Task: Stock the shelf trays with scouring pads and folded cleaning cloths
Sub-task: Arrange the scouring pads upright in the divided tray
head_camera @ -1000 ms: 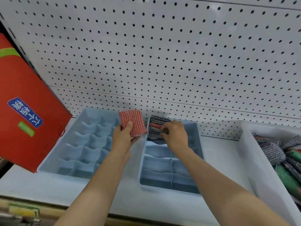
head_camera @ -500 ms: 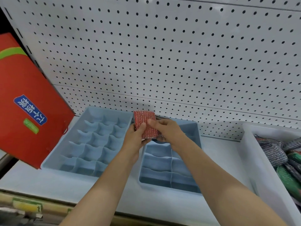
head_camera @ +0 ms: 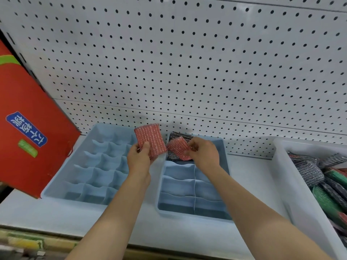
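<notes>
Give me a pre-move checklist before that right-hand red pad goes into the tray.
1. Right hand has a grip on its red pad: ok.
2. Pad is over the back compartment of the right tray: ok.
3. That compartment has room beside the dark pads: cannot tell.
4. Pad is square to the compartment: not ok, tilted.
5. Left hand holds the second red pad clear of the drop: ok.
6. Front compartments free: ok.

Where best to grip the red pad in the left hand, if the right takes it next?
The free upper half of the red scouring pad, pinched across its flat faces from the right or above. The left hand grips the lower part; the pad stands upright with its top edge clear.
</notes>
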